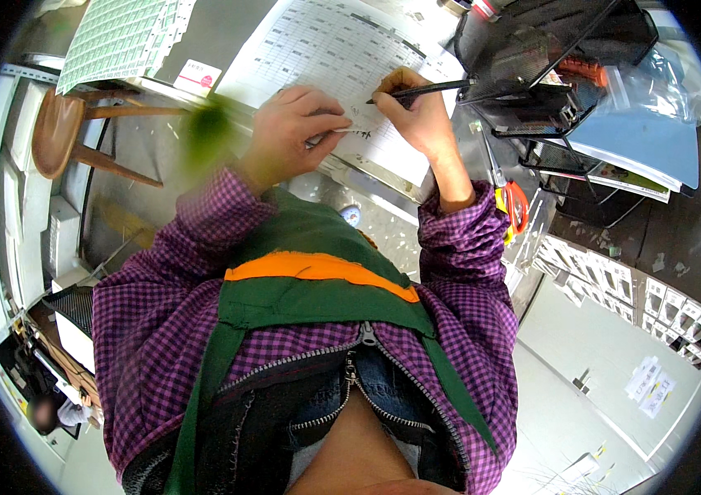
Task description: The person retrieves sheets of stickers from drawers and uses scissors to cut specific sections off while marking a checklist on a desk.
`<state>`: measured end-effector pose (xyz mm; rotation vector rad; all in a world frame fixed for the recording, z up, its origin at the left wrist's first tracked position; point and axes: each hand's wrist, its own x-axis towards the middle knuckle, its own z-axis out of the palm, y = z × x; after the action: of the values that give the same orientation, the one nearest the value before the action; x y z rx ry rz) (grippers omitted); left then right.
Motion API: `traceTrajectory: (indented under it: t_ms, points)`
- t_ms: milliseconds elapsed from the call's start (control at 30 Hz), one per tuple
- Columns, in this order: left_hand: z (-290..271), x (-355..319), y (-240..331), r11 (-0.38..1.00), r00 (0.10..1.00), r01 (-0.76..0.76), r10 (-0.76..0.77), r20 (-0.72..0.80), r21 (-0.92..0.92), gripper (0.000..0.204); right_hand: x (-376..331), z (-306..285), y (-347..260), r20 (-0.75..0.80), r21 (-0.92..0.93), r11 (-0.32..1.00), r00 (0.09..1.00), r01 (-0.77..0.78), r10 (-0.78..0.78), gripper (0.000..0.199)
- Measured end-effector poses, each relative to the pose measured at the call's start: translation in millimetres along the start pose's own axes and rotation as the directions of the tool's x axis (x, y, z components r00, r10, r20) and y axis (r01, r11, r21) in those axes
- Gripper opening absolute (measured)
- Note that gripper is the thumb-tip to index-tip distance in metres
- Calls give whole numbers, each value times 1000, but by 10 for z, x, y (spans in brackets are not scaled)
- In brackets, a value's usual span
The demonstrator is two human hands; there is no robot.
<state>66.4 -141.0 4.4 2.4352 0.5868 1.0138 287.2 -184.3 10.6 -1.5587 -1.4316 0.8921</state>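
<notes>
- Head view: right hand [418,111] grips a black pen [425,89], fingers closed round it, tip touching the printed form sheet [317,49].
- Left hand [289,128] rests on the same sheet just beside the pen tip, fingers curled, pinching a small pale slip [342,132]; what kind of slip cannot be told.
- Sheet lies on the grey tabletop [218,29], near its front edge.
- Black wire-mesh tray rack [548,74] stands right of the pen, touching the sheet's corner.
- Wooden stool [62,132] sits left, below the tabletop.
- Purple checked sleeves [466,239] and green apron [309,272] fill the lower frame.
</notes>
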Motion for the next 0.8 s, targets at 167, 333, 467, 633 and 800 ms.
traceTrajectory:
  t_ms: [167,333,467,633,800]
  points:
    - [4,8,-2,1000,1000,-6,6,-2,1,19,-5,-5,-26,-31,-97,994,998,45,-49,11]
    - [9,3,-6,1000,1000,-6,6,-12,-3,20,6,8,8,-6,-35,998,998,59,-59,11]
    - [14,10,-9,1000,1000,-13,13,-10,-3,20,-1,-20,6,-22,-73,997,999,23,-24,11]
    - [10,9,-5,1000,1000,-15,15,-11,-8,21,3,-43,11,43,-116,993,999,15,-10,11]
    - [12,7,-4,1000,1000,-14,14,-13,-14,22,-7,-24,-25,-2,-79,996,1000,29,-30,11]
